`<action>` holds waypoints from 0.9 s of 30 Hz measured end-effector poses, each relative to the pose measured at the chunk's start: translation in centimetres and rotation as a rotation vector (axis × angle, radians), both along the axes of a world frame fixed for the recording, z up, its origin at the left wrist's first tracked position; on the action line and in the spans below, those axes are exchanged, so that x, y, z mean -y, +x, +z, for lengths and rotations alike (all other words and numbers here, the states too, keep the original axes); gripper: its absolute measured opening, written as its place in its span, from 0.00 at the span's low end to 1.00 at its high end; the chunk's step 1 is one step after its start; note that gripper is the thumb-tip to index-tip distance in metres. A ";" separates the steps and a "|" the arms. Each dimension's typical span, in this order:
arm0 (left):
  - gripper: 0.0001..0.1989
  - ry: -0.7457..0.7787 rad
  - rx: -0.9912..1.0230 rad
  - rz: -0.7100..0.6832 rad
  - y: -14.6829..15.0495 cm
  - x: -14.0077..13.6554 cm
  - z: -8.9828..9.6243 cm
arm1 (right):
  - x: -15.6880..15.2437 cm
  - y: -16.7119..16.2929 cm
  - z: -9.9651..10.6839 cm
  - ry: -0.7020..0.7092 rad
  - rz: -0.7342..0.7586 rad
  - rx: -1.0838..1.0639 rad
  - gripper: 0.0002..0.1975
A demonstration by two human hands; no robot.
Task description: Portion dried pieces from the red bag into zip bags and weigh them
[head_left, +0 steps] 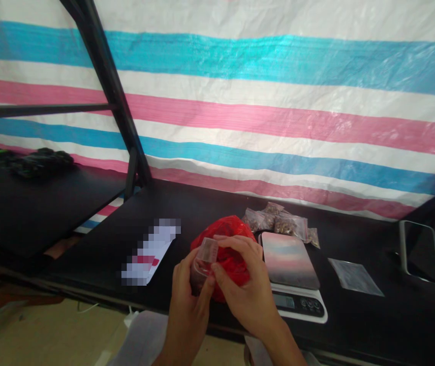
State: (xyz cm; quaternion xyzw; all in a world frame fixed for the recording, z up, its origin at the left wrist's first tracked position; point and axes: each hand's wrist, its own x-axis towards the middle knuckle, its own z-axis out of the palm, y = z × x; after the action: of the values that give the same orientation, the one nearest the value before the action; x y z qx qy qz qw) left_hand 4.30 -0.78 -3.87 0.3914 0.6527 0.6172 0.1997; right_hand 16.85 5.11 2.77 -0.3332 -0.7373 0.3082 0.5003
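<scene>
My left hand (190,292) is closed around the side of a clear round plastic container (199,277), with the thumb near its front. My right hand (246,284) pinches a small clear plastic cup (208,250), tilted over the container's top. Thumbs of both hands nearly meet below the cup. Right behind and under the hands bulges a red plastic bag (227,223); its opening is mostly hidden. What lies inside the container is too blurred to tell. To the right of my right hand stands a white kitchen scale (289,254) with a bare metal plate.
Several small zip bags of brown bits (284,223) lie behind the scale. An empty clear zip bag (355,277) is to its right, then a phone (419,251). A white printed packet (151,254) lies left on the black table (99,259). A black metal post (116,96) rises behind.
</scene>
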 end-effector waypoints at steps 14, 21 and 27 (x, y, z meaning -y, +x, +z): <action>0.31 0.058 -0.022 -0.023 0.2 0.0 0.0 | -0.2 0.2 0.1 -0.061 0.118 -0.122 0.18; 0.30 0.067 -0.002 -0.034 0.2 0.0 0.3 | -0.3 0.3 0.2 -0.084 0.174 -0.155 0.17; 0.30 0.082 -0.018 -0.019 0.1 0.1 0.5 | -0.2 0.1 0.0 -0.098 0.154 -0.173 0.16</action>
State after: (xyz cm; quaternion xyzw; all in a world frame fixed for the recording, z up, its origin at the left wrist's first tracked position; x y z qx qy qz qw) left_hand 4.40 -0.88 -3.33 0.4111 0.6248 0.6380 0.1834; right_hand 16.97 5.32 2.76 -0.2720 -0.6990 0.4090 0.5198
